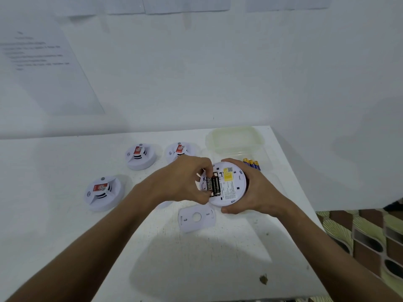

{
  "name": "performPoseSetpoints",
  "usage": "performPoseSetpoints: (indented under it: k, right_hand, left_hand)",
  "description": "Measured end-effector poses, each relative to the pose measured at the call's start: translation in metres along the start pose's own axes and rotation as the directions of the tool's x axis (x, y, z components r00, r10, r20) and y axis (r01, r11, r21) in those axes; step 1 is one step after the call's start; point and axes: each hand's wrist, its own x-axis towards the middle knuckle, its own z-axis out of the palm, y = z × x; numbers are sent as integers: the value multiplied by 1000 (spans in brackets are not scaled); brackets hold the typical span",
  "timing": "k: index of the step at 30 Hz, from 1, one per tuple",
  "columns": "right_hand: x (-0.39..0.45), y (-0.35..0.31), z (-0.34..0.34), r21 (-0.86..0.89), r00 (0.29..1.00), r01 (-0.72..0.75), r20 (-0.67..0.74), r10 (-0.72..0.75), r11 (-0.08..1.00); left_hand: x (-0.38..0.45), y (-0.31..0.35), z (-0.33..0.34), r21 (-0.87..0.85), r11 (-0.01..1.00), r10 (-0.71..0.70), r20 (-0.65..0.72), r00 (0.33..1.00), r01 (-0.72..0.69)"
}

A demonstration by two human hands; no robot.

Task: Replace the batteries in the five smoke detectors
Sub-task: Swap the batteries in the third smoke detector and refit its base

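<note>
My right hand [255, 190] grips a white round smoke detector [231, 188], held back side up above the table, its battery bay uncovered. Black batteries [214, 185] lie in the bay. My left hand [185, 179] pinches the leftmost black battery between thumb and fingertips. The detector's white mounting plate [196, 217] lies flat on the table just below my hands. Three more detectors stand face up: one at the left [103, 192], one behind it [140, 156], and one [179, 150] partly hidden by my left hand. Purple batteries [252, 164] lie beyond my right hand.
A translucent plastic container [235, 139] sits at the back right of the white table [65, 225]. The table's right edge runs diagonally past my right arm, with patterned floor [370, 236] beyond. A printed sheet [43, 62] hangs on the white wall.
</note>
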Motion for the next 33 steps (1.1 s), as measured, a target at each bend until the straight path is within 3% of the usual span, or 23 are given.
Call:
performPoseSetpoints:
  k: [5,17,21,29,33]
  right_hand:
    - [0,-5,2,22,1000,-10,-23,11,1000]
    - [4,3,1,3,999,-28,-36,28,1000]
    - [6,9,-3,7,999,-25,-31,25,1000]
    - [8,17,-15,12,993,-24,-113,25,1000]
    - [5,17,-28,27,993,-33,-111,36,999]
  left_hand:
    - [7,1,0,38,999,2,12,1000,-2]
    - [14,11,7,389,920,25,74,997,-52]
    - [10,8,6,342,938,40,60,997,-58]
    - [13,-2,19,319,923,245,-51,968,-217]
    - [23,2,20,159,979,149,-127,981,-128]
